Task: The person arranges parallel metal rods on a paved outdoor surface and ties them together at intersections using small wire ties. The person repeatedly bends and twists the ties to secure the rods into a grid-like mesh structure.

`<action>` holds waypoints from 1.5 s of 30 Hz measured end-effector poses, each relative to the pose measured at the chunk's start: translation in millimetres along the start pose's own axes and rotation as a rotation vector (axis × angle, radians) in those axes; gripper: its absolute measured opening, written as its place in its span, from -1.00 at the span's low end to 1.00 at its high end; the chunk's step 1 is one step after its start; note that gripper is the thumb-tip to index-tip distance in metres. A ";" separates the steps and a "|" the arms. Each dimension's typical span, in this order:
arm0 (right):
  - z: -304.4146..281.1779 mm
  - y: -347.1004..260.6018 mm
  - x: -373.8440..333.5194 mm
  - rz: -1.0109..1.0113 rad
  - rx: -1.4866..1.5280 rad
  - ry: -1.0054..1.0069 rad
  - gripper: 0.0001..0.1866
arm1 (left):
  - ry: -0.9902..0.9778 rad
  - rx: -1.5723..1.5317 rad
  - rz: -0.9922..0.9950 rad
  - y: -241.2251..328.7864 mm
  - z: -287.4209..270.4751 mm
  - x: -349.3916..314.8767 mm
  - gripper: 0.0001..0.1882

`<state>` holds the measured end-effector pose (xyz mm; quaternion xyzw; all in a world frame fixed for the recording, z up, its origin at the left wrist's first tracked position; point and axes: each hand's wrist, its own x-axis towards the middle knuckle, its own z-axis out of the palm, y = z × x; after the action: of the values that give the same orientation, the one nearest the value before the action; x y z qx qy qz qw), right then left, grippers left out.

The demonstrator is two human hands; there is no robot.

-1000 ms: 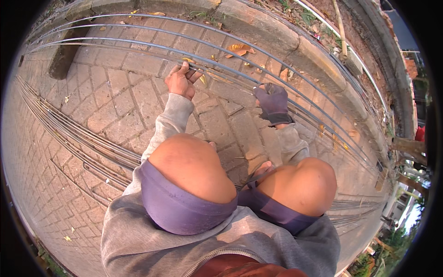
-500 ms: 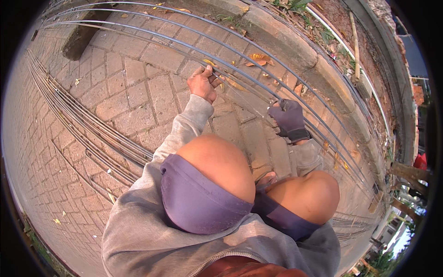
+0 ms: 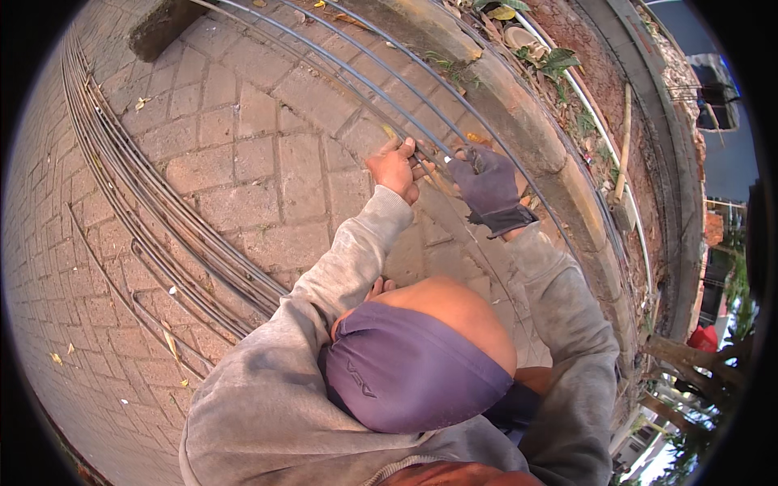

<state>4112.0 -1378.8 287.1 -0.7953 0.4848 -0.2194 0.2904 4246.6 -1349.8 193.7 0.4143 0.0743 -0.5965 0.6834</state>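
My bare left hand pinches a thin steel bar between thumb and fingers, low over the brick paving. Close to its right is my right hand, in a dark purple glove, with its fingers curled shut. A bluish-grey steel bar runs in under the gloved fingers. A small white spot shows at their tips, but what they hold is too small to make out. Two more long steel bars curve past on the far side of that hand.
To the left lies a bundle of rusty steel bars. A dark block sits at the upper left. Along the right runs a concrete kerb, with leaves, a white pipe and soil beyond. My bent knee is below my hands.
The view has shifted. My right hand has moved closer to my left hand, which still pinches the thin bar. My right forearm now stretches further out beside the knee.
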 end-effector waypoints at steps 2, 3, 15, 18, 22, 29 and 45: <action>24.9 9.9 1.9 0.067 0.042 0.040 -0.85 | -0.002 -0.017 -0.012 1.3 2.9 -0.5 -0.35; 34.2 13.3 0.7 0.142 0.082 0.060 -0.86 | 0.004 -0.025 -0.017 2.1 4.6 -1.0 -0.35; 86.6 19.2 4.2 -0.101 -0.461 0.359 -0.83 | 0.007 -0.069 -0.035 -0.6 4.7 2.5 -0.70; 79.6 9.9 8.9 -0.108 -0.481 0.269 -0.84 | 0.005 -0.034 -0.031 -1.1 -0.4 2.6 -0.75; 38.3 -1.9 12.0 0.192 0.034 -0.204 -0.78 | -0.039 -0.008 -0.027 2.1 -4.9 3.2 -0.77; -91.2 13.5 -10.5 -0.120 -0.402 -0.165 -0.76 | -0.073 0.043 0.003 0.8 -2.8 3.3 -0.76; -155.3 91.5 -192.3 0.272 0.003 0.073 -0.81 | -0.077 0.143 -0.042 -6.0 -52.3 27.1 -0.67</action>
<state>3871.7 -1277.7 326.6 -0.7133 0.5980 -0.2076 0.3008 4269.4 -1335.6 141.0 0.4370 0.0138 -0.6299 0.6419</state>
